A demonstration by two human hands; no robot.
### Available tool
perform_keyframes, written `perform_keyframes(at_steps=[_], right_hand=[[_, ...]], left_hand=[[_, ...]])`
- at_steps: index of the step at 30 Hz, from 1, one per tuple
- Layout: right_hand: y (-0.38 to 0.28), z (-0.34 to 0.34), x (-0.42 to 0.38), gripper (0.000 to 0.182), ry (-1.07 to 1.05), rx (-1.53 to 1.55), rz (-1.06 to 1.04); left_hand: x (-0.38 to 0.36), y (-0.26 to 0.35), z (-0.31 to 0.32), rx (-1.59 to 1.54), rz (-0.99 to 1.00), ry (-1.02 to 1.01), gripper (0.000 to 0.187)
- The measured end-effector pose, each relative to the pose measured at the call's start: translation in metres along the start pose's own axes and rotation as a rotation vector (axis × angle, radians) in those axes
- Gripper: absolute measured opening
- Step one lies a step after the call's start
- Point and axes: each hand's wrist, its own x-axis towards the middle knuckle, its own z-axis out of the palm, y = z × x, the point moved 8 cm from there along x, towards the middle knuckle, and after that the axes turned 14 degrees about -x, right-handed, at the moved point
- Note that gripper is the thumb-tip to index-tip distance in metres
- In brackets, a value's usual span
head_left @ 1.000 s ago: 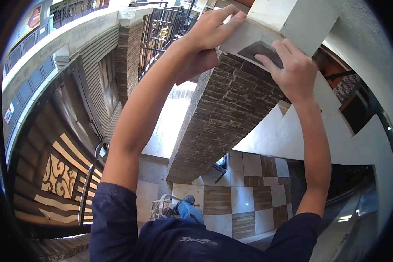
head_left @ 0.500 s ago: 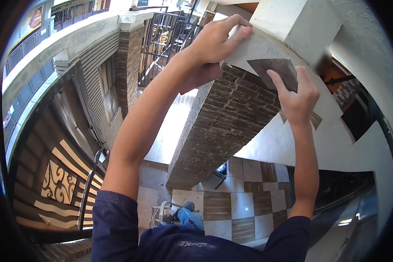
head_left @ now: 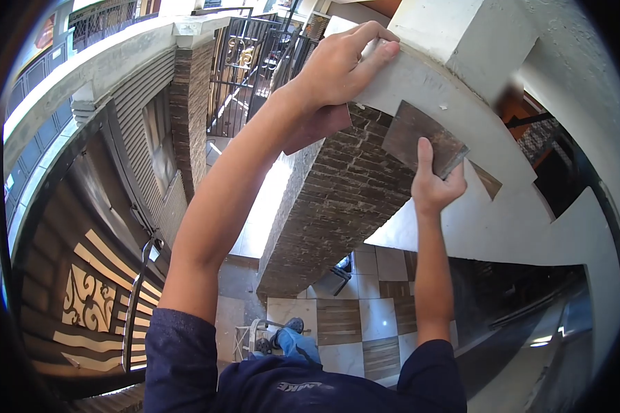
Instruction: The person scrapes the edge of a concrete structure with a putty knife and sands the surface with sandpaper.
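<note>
My left hand (head_left: 348, 63) reaches up to the pale ledge (head_left: 461, 103) at the top of the stone-clad pillar, its fingers curled over the edge beside a white post. A flat reddish piece (head_left: 322, 129) shows below that wrist, partly hidden by the forearm. Lower and to the right, my right hand (head_left: 439, 184) grips a thin, dark, scuffed rectangular plate (head_left: 424, 138), thumb lying across its face. The plate's upper corner comes up to the underside of the ledge, in front of the pillar's stone cladding (head_left: 351, 186). A small pale fleck (head_left: 443, 107) lies on the ledge surface.
Far below, my shoes (head_left: 293, 325) stand by a metal-framed support (head_left: 249, 337) over the tiled floor (head_left: 375, 320). A dark metal gate (head_left: 89, 296) with cream scrollwork and a railing (head_left: 139, 303) are at left. The white post (head_left: 430, 31) rises from the ledge.
My right hand and the plate have moved down and left and turned, so more of the plate's face shows. My left hand keeps its place on the ledge.
</note>
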Motion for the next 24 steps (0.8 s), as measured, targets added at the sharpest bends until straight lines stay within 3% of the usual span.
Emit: perform_keyframes(at_steps=[9, 14, 17, 21, 24], right_hand=[[0.001, 0.014, -0.014, 0.025, 0.162, 0.108, 0.115], [-0.002, 0.001, -0.012, 0.026, 0.177, 0.035, -0.017], [0.000, 0.002, -0.002, 0.025, 0.182, 0.087, 0.095], [-0.010, 0.005, 0.009, 0.026, 0.078, 0.034, 0.020], [0.001, 0.003, 0.005, 0.028, 0.087, 0.083, 0.050]], left_hand=[[0.001, 0.004, -0.003, 0.002, 0.066, 0.042, 0.035], [-0.002, 0.000, 0.000, -0.024, 0.002, 0.076, 0.036], [0.000, -0.006, -0.005, 0.032, 0.107, 0.073, 0.037], [-0.016, -0.072, -0.021, 0.020, -0.352, 0.085, 0.035], [-0.033, -0.072, -0.009, 0.067, -0.280, 0.082, 0.035]])
